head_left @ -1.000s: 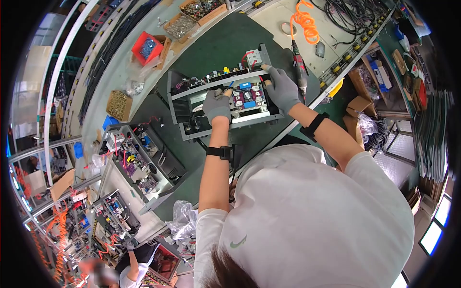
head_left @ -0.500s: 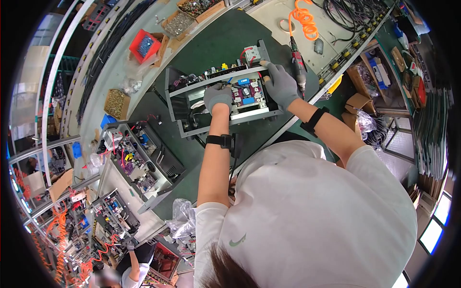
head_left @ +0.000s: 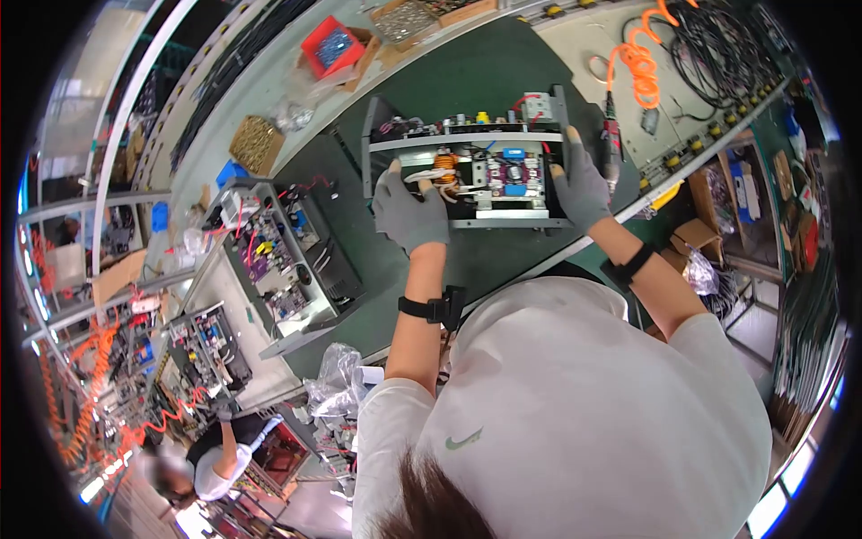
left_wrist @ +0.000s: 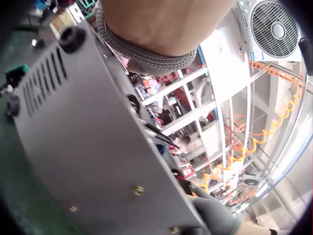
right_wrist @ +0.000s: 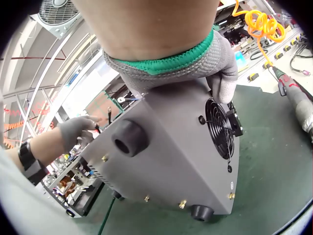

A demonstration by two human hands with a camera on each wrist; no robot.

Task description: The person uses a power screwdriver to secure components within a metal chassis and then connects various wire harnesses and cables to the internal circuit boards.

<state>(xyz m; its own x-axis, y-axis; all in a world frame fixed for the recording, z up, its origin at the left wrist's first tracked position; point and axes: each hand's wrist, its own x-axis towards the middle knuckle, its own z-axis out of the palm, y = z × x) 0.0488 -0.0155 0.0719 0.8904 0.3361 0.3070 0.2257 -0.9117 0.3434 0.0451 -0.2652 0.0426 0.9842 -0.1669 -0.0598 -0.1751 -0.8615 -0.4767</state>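
An open grey metal case (head_left: 521,222), fitted with circuit boards (head_left: 513,177) and an orange-wound coil (head_left: 446,162), stands on the green mat. My gloved right hand (head_left: 582,190) grips its right end; in the right wrist view its fingers (right_wrist: 226,89) curl over the top edge above the fan grille (right_wrist: 220,128). My gloved left hand (head_left: 411,213) is at the left part of the case, thumb and forefinger around white wires (head_left: 422,176). I cannot tell whether they pinch them. The left wrist view shows the case's underside with rubber feet (left_wrist: 72,39); my left fingers are hidden there.
A second open case (head_left: 278,269) with boards is to the left. Beyond the mat (head_left: 485,67) are a red bin (head_left: 332,47) of screws and a box of small brass-coloured parts (head_left: 255,144). A power screwdriver (head_left: 612,144) with an orange coiled hose (head_left: 636,67) is on the right.
My left hand has drawn back from the wiring beside the boards toward the left end of the case, uncovering the orange coil. My right hand stays at the right end. The head view has shifted.
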